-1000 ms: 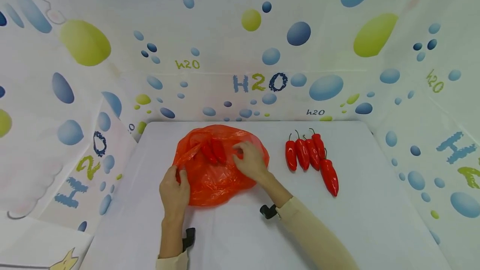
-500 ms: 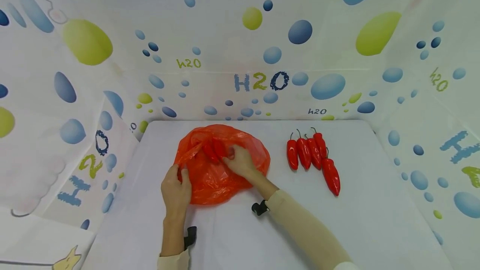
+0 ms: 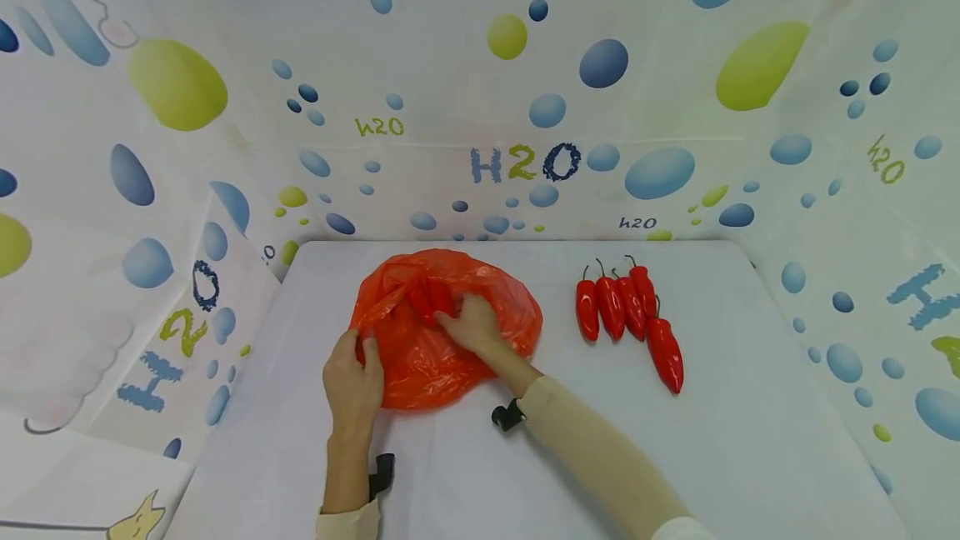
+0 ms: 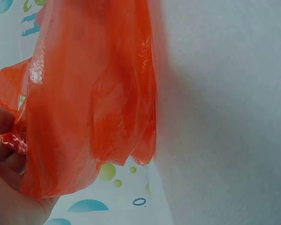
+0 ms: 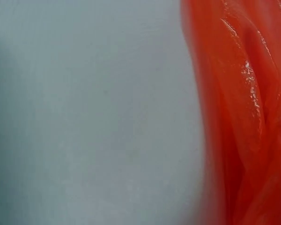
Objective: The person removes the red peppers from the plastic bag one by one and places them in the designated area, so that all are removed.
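From my head feed: a thin red-orange bag (image 3: 420,373) sits left of centre on the white table (image 3: 712,457), mouth spread toward the far side, folds shiny and partly see-through. At least two red peppers (image 3: 419,305) show in its mouth, side by side and slanting.

Left hand (image 3: 354,382): at the bag's near-left edge, thumb and fingers closed on a gathered bit of its rim. My left wrist feed agrees: film bunched between thumb and fingers, a broad sheet of it hanging just beside.

Right hand (image 3: 474,325): reaches over the bag from the near right, fingers bent, thumb toward the right-hand pepper inside. I cannot tell how far it is open, or whether it has hold of that pepper or only touches it. My right wrist feed gives just white tabletop and bag folds.

Well apart to the right of the bag, five loose peppers (image 3: 611,307): four bunched close, stems toward the far edge; the fifth (image 3: 666,357) lies nearest, tilted, its stem end up against the bunch.

Beige sleeves (image 3: 600,452) on both arms, a small black device (image 3: 382,475) at each wrist. Behind the table I note a white backdrop (image 3: 420,48) with blue and green blobs and H2O lettering.
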A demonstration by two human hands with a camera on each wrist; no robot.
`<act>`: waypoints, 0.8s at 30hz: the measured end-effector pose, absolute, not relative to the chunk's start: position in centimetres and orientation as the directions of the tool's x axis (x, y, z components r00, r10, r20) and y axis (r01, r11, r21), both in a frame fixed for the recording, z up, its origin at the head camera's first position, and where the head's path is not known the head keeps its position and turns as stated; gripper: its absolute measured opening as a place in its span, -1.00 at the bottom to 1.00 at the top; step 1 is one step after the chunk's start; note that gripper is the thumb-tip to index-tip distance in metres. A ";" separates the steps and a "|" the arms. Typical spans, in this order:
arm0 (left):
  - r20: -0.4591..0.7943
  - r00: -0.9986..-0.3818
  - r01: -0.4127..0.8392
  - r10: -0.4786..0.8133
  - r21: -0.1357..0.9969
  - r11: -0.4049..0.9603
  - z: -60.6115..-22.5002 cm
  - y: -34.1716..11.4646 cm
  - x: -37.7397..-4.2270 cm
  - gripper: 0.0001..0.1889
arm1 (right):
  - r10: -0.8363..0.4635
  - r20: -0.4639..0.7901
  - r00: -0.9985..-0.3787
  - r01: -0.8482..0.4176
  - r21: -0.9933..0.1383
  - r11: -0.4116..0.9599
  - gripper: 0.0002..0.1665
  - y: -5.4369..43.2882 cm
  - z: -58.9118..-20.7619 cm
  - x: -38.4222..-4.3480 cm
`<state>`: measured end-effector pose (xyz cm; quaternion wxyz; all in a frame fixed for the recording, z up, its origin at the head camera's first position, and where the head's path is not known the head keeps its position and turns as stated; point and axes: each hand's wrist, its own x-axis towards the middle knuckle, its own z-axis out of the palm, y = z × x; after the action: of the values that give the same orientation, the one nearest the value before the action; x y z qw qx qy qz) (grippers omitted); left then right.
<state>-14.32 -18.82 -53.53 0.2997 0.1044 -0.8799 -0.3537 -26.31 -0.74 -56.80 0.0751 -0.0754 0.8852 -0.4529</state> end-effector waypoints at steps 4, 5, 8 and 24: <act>0.456 -0.797 0.032 -0.397 0.686 0.727 -53.5 -18.8 -14.3 -0.82 | -0.170 -0.064 -0.983 -0.056 -0.786 0.616 -0.54 -1.0 -56.5 -26.2; 0.457 -0.796 0.032 -0.397 0.687 0.726 -53.5 -18.8 -14.3 -0.82 | -0.164 -0.064 -0.984 -0.052 -0.780 0.623 -0.54 -1.0 -56.5 -26.2; 0.455 -0.795 0.030 -0.400 0.688 0.725 -53.4 -18.8 -14.3 -0.82 | -0.152 -0.063 -0.986 -0.049 -0.770 0.637 -0.56 -1.1 -56.5 -26.3; 0.463 -0.793 0.033 -0.396 0.681 0.731 -53.4 -18.9 -14.2 -0.83 | -0.091 -0.126 -0.988 0.047 -0.801 0.597 -0.53 -1.0 -56.0 -26.3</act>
<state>-14.18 -18.90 -53.43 0.3046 0.1031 -0.8791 -0.3518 -26.29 -1.04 -56.01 0.0769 -0.0123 0.8903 -0.4487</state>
